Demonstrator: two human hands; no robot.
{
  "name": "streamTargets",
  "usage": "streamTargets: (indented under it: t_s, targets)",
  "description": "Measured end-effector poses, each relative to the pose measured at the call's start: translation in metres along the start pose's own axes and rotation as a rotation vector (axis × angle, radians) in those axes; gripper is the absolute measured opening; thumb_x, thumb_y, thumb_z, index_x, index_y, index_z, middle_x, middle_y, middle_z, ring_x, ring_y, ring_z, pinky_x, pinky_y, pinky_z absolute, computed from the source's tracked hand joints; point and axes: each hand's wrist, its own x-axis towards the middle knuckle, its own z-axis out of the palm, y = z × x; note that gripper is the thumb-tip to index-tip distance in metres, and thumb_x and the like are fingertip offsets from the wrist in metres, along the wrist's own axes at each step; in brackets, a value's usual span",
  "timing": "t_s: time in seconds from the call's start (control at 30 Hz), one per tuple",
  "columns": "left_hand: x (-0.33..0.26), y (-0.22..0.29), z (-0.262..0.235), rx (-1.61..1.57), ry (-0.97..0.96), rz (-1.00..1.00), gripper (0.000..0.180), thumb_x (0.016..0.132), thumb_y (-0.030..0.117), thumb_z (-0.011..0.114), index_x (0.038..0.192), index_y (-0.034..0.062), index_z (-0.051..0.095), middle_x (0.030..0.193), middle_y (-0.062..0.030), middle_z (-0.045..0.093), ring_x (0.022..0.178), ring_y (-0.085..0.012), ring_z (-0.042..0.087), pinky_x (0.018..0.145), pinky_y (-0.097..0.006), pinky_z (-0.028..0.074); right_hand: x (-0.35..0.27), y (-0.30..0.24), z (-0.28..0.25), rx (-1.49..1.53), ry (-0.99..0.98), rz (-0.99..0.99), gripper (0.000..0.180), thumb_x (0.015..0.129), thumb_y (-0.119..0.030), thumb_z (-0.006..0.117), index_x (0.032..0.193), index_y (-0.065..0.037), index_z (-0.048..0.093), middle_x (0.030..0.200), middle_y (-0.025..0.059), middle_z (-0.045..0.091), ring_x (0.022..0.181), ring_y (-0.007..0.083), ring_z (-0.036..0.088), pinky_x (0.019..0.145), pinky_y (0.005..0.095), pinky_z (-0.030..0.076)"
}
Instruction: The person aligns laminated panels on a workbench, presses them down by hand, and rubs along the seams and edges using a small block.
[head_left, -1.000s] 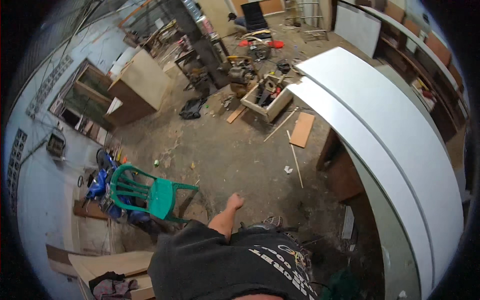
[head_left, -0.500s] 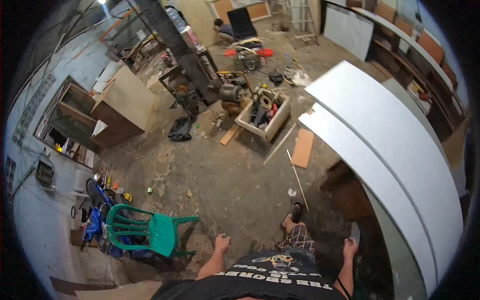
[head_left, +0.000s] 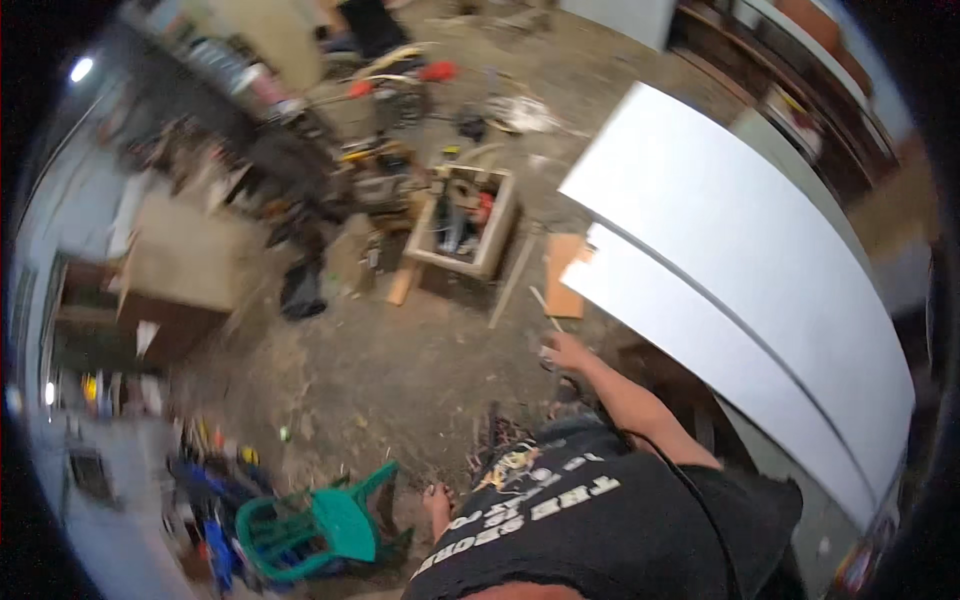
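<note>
My right arm stretches forward beside the white panels, and my right hand (head_left: 566, 352) hangs over the floor. Its fingers are smeared by motion, so any grip is unclear. A thin pale stick (head_left: 546, 308) shows just beyond that hand, running behind it; whether they touch I cannot tell. Past the stick lies an orange-brown board (head_left: 564, 272) on the floor. My left hand (head_left: 438, 498) is low by my side, fingers loosely bent and apart, with nothing visible in it. To its left is a green plastic chair (head_left: 345, 524).
Two long white panels (head_left: 740, 230) fill the right side, raised over dark furniture. Ahead stands a wooden crate (head_left: 480, 268) of tools, with a board strip (head_left: 404, 282) beside it. A black bag (head_left: 303, 290) lies left of it. A blue motorbike (head_left: 215, 545) stands behind the chair.
My right hand has swung from my side forward and inward, toward the thin stick. My view has turned and tilted, shifting the scene. My left hand stays low.
</note>
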Motion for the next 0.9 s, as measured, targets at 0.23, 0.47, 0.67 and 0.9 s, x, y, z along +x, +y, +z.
streamTargets:
  t_s: [0.23, 0.47, 0.67, 0.9]
  targets:
    - [0.073, 0.143, 0.042, 0.505, -0.246, 0.250, 0.027, 0.093, 0.016, 0.063, 0.114, -0.0004, 0.059, 0.073, -0.0091, 0.064, 0.060, -0.0205, 0.061, 0.053, -0.039, 0.048, 0.065, -0.132, -0.006, 0.099, 0.063, -0.202, 0.046, 0.087, -0.030, 0.071, 0.125, -0.005, 0.065, 0.105, 0.0177, 0.071, 0.099, 0.0325, 0.069, 0.086, 0.0422, 0.054]
    - [0.193, 0.364, 0.098, 0.730, -0.336, 0.430, 0.019, 0.093, 0.019, 0.064, 0.106, 0.0043, 0.061, 0.077, -0.0069, 0.065, 0.065, -0.0208, 0.064, 0.056, -0.038, 0.050, 0.110, -0.138, -0.048, 0.700, 0.516, 0.119, 0.048, 0.091, -0.021, 0.072, 0.134, -0.004, 0.059, 0.092, 0.0074, 0.070, 0.081, 0.0157, 0.068, 0.070, 0.0321, 0.053]
    - [0.284, 0.642, 0.188, 0.715, -0.305, 0.522, 0.031, 0.097, 0.024, 0.065, 0.117, 0.0019, 0.059, 0.084, -0.0076, 0.065, 0.069, -0.0193, 0.063, 0.059, -0.036, 0.048, 0.136, -0.154, -0.081, 1.168, 0.967, 0.101, 0.050, 0.097, -0.014, 0.066, 0.142, -0.002, 0.048, 0.107, 0.0102, 0.063, 0.081, 0.0179, 0.066, 0.065, 0.0277, 0.053]
    - [0.289, 0.790, 0.377, 0.725, -0.501, 0.708, 0.053, 0.099, 0.019, 0.062, 0.145, -0.0036, 0.045, 0.108, -0.0130, 0.068, 0.083, -0.0210, 0.065, 0.070, -0.039, 0.054, 0.160, -0.130, -0.070, 1.427, 1.217, -0.065, 0.050, 0.098, -0.010, 0.057, 0.146, -0.001, 0.045, 0.114, 0.0101, 0.064, 0.096, 0.0222, 0.064, 0.076, 0.0373, 0.053]
